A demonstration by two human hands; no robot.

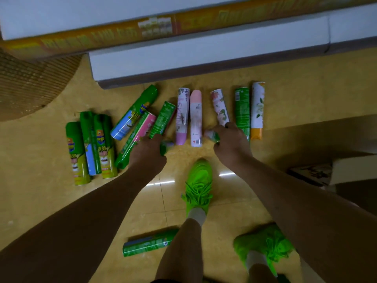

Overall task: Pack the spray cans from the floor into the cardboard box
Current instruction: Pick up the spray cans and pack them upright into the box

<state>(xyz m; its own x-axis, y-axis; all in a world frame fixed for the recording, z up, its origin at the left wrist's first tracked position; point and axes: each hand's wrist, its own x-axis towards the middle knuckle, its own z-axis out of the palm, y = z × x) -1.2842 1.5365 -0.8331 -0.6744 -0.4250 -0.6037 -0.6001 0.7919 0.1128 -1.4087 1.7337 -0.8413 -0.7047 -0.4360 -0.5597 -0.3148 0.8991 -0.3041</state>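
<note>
Bottom centre: one green can (150, 242) lies on the floor (51, 201). Mid-frame: left hand (148, 152) closed around a green can (162, 119); right hand (230, 142) grips a floral can (220, 107). Other cans flat around them; labels blurred, unreadable. Box edge (310, 173) at right.

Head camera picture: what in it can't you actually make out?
- Cardboard box: only a corner shows at the right edge; whether it holds cans is hidden.
- Left hand: it covers the lower end of the green can, so the grip is unclear.
- Right hand: it hides the bottom of the floral can.
- Can labels: too blurred to read.
- Lone green can: a leg covers its right end.
</note>
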